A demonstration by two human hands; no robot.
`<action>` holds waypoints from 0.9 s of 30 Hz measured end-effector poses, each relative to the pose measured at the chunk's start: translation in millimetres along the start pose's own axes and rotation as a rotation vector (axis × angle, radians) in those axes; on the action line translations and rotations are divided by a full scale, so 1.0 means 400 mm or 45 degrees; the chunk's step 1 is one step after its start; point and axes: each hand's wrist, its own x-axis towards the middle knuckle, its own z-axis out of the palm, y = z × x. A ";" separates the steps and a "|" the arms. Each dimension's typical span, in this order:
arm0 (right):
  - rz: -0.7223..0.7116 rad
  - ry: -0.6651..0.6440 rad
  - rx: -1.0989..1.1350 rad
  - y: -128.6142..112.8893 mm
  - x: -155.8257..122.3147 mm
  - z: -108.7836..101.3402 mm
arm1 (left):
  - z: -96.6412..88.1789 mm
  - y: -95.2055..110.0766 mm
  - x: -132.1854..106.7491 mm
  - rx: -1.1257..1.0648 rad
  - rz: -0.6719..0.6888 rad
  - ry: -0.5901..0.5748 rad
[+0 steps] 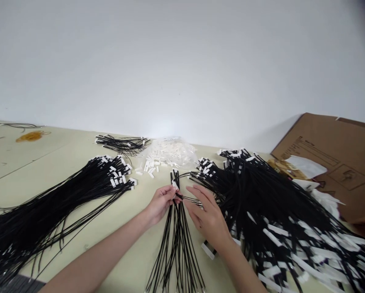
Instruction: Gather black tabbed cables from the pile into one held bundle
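My left hand [160, 204] pinches a small white clip at the end of a thin black cord, above a small bundle of black cords [177, 244] lying on the table in front of me. My right hand [206, 217] is beside it, fingers curled around a black cord near the same spot. A clear bag of white clips [167, 154] lies just beyond, with loose clips [148, 169] spilled at its near side.
A large pile of black cords with white tips [63, 195] fans out on the left. A bigger heap with white tags [277, 219] lies on the right. A small bundle [121, 144] sits further back. A cardboard box [338, 162] stands at right; orange rubber bands [31, 136] lie far left.
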 end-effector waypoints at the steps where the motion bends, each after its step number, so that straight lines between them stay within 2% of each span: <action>1: -0.028 -0.032 -0.008 -0.003 0.000 0.003 | 0.000 0.000 0.000 -0.051 -0.020 0.000; 4: -0.068 -0.087 -0.091 -0.009 -0.002 0.020 | 0.002 -0.002 -0.002 -0.167 -0.062 -0.034; 12: -0.123 -0.023 -0.238 0.002 -0.008 0.050 | 0.014 -0.007 -0.009 -0.321 -0.127 -0.146; 27: -0.405 -0.021 -0.265 -0.001 0.009 0.039 | 0.011 -0.012 -0.007 -0.362 -0.160 -0.104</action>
